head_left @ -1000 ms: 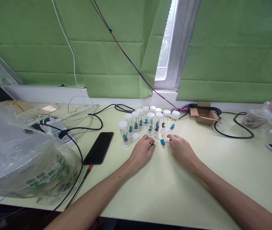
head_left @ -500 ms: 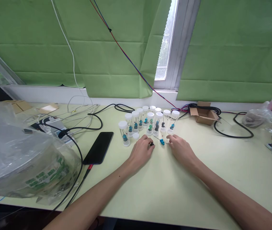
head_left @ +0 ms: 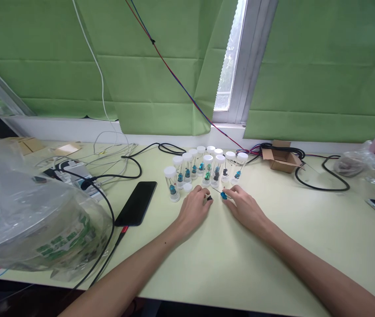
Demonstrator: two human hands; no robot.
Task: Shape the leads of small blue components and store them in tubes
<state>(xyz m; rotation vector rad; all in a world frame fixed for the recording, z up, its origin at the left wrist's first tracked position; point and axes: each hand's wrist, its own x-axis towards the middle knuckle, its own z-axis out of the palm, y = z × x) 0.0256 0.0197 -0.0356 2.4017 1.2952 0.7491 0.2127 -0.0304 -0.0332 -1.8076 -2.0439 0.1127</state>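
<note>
My left hand rests on the table with its fingers curled. A small black part shows at its thumb and fingertips. Facing it, my right hand has thumb and forefinger closed on a small blue part with a thin wire-like stem pointing up and left. Just beyond both hands stand several clear tubes with white caps, each with a small coloured part inside, mostly blue or green. A loose white cap lies beside my left fingers.
Left of my hands lies a black phone with a cable plugged in. A large plastic bag fills the left side. Black cables cross the table. A small cardboard box sits at the back right, and a clear bag lies farther right.
My right hand has moved left, and its thumb and forefinger have closed on the blue part. My left hand has stayed nearly where it was.
</note>
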